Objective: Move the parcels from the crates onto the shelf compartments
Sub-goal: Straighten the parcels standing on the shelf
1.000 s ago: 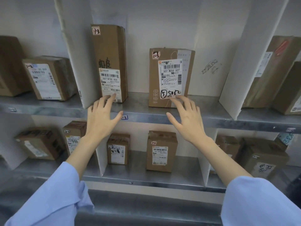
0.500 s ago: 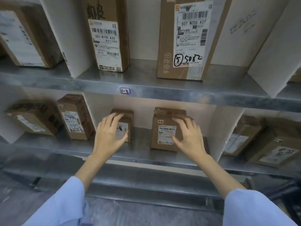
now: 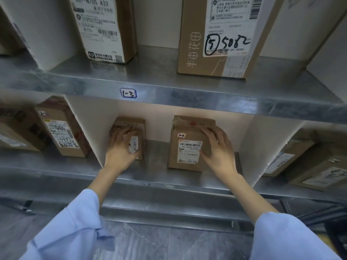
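Parcels in focus: small parcel (image 3: 138,126) and bigger parcel (image 3: 187,131), both upright in the mid compartment of the lower shelf (image 3: 155,167), apart from each other, small one on the L near the white divider (image 3: 88,128), bigger one on the R. Second divider (image 3: 249,147) closes the compartment on the R side.

Left hand (image 3: 121,149) lies on the front of the small parcel. Its fingers (image 3: 122,131) are about straight and reach up to the top edge, with the thumb next to the label. Hand is a bit blurred, no clear grip seen.

Right hand (image 3: 218,151) rests on the front R part of the bigger parcel. Fingers are spread and near straight over the upper R corner, and the thumb lies across the front by the barcode label (image 3: 189,152). Not wrapped round it.

Both arms in light blue sleeves (image 3: 71,231).

Upper shelf (image 3: 197,98) has a tag "1-3" (image 3: 128,93) on its front edge and 2 tall boxes on top: L box (image 3: 105,29) and R box (image 3: 193,44) w/ "5082" in marker.

Lower shelf, L compartment: box w/ scribbled label (image 3: 60,132). R compartment: more boxes (image 3: 319,166), lying tilted.

Grey floor (image 3: 140,244) below.
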The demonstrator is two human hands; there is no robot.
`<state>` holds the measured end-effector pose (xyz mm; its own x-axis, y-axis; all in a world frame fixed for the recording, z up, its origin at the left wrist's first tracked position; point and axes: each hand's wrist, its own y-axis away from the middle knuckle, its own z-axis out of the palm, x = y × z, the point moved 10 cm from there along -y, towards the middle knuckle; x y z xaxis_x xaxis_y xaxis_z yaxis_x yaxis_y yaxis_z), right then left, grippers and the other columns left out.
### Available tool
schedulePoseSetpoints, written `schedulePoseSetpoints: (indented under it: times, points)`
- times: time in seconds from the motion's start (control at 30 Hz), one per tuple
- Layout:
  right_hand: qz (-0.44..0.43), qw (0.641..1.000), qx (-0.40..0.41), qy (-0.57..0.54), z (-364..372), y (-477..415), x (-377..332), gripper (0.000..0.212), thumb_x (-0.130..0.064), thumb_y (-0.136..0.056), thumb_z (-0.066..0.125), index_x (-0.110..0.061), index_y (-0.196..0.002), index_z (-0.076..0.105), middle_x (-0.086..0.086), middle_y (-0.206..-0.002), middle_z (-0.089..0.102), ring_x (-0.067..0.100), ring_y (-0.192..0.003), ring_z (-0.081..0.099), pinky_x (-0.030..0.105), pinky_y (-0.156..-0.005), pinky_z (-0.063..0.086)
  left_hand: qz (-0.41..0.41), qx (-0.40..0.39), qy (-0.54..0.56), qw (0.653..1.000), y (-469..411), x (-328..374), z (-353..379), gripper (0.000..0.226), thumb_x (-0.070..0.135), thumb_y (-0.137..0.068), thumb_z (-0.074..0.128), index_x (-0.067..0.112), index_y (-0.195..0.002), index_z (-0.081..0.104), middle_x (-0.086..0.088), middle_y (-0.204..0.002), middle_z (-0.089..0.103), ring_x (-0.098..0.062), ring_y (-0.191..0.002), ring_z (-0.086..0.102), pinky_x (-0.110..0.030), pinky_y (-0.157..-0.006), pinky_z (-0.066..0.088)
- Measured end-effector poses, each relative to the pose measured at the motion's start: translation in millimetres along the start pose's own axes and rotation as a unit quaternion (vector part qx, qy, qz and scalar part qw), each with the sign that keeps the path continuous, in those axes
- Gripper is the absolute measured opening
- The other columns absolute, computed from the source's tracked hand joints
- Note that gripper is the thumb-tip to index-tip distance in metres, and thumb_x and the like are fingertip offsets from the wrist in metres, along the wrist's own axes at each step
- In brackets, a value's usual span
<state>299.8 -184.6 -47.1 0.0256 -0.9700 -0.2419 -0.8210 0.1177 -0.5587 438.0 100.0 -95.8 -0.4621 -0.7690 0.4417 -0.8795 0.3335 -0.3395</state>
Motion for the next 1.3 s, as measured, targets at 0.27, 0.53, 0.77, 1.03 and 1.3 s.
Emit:
schedulePoseSetpoints:
  times: [0.27,0.53,0.77,1.03,1.3]
  points:
    - [0.010,0.999,0.032,0.026,0,1,-2,0.073,-0.009,-0.066,0.081,-0.016,-0.134,0.054,0.007,-0.134,0.052,0.031,-0.125,0.046,0.042,-0.087,0.047,0.035,0.030,-0.011,0.999,3,5,-2,0.060,0.044,-0.070,0.055,0.017,-0.124,0.062,-0.009,-0.130,0.056,-0.036,-0.126,0.045,-0.044,-0.101,0.045]
    - [0.006,1.000,-0.010,0.013,-2,-2,-4,0.079,-0.020,-0.067,0.086,-0.017,-0.137,0.050,0.007,-0.140,0.046,0.032,-0.132,0.042,0.045,-0.096,0.046,0.014,-0.026,-0.034,0.999,6,7,-10,0.068,0.046,-0.070,0.056,0.025,-0.135,0.054,-0.002,-0.144,0.048,-0.029,-0.133,0.041,-0.043,-0.098,0.047]
    - [-0.021,1.000,-0.016,-0.007,-16,-2,-53,0.069,-0.038,-0.079,0.077,-0.021,-0.139,0.048,0.006,-0.140,0.047,0.031,-0.130,0.044,0.044,-0.098,0.045,0.048,0.010,-0.089,0.995,44,32,-54,0.064,0.053,-0.079,0.048,0.022,-0.134,0.054,-0.002,-0.132,0.056,-0.028,-0.118,0.052,-0.041,-0.092,0.042]
    - [-0.098,0.991,-0.054,-0.076,5,3,-171,0.063,-0.047,-0.087,0.065,-0.023,-0.141,0.045,0.006,-0.137,0.048,0.028,-0.127,0.045,0.047,-0.097,0.046,0.035,0.073,-0.150,0.985,109,3,-135,0.055,0.051,-0.091,0.046,0.025,-0.139,0.051,0.006,-0.135,0.054,-0.018,-0.122,0.048,-0.034,-0.098,0.034]
    - [-0.181,0.968,-0.101,-0.141,41,-4,-303,0.071,-0.048,-0.087,0.066,-0.025,-0.148,0.037,0.002,-0.143,0.045,0.023,-0.133,0.042,0.042,-0.103,0.042,-0.051,0.091,-0.234,0.967,124,-86,-211,0.065,0.059,-0.091,0.037,0.026,-0.146,0.043,0.001,-0.147,0.048,-0.025,-0.128,0.044,-0.044,-0.099,0.036]
